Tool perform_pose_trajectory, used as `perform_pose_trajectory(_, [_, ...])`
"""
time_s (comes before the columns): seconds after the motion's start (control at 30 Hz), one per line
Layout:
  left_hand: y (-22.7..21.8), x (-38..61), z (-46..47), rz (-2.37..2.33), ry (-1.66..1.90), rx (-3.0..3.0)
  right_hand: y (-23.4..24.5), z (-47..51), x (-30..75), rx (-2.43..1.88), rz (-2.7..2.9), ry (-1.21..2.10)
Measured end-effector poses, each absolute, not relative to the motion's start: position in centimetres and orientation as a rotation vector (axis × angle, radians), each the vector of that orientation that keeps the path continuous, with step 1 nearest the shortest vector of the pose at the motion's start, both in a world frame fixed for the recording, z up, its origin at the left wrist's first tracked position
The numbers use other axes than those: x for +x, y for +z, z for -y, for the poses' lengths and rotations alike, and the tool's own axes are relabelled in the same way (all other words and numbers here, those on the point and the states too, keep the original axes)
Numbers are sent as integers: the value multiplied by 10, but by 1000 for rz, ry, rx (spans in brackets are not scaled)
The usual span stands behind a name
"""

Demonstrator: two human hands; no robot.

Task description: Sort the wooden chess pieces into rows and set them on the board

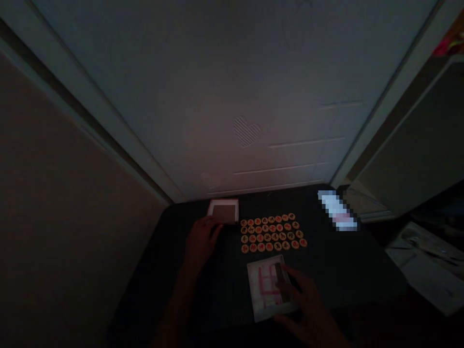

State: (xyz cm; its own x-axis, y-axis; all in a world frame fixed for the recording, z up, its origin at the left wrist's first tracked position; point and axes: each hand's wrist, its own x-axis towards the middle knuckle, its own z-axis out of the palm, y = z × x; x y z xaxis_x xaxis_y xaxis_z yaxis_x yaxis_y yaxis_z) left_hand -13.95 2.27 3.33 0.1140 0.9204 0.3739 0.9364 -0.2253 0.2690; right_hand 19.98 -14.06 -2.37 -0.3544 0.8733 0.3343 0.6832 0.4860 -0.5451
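A shallow open box (236,212) with pale walls and a brown inside lies at the back left of the dark table. My left hand (200,238) is at its front left corner, fingertips on the edge and the thumb along the front. Several round Chinese chess pieces (268,237), with red or dark characters, lie in rows right of the box. Closer to me is a pale, square box lid (255,295) with pink lines and a dark strip on its right. My right hand (304,302) reaches over its right side, fingers and thumb spread apart. Dim light hides the exact finger contact.
The dark table (348,270) stands against a pale panel (232,87) with raised hearts and lines. A bright pixelated object (337,210) lies at the table's back right. White flat items (427,270) are beyond the right edge. A wall (65,193) rises on the left.
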Motion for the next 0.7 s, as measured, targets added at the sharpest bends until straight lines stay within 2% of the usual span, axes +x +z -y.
perform_pose_trajectory(0.2, [62, -75, -61, 1761, -878, -2345, -30, 141, 198, -1272, 2143, 396])
perform_pose_trajectory(0.5, [28, -26, -85, 1838, -597, -2550, -21, 140, 195, -1300, 2170, 421])
perform_pose_trajectory(0.7, [28, -29, -89, 1893, -616, -2536, -17, 140, 195, -1308, 2183, 420])
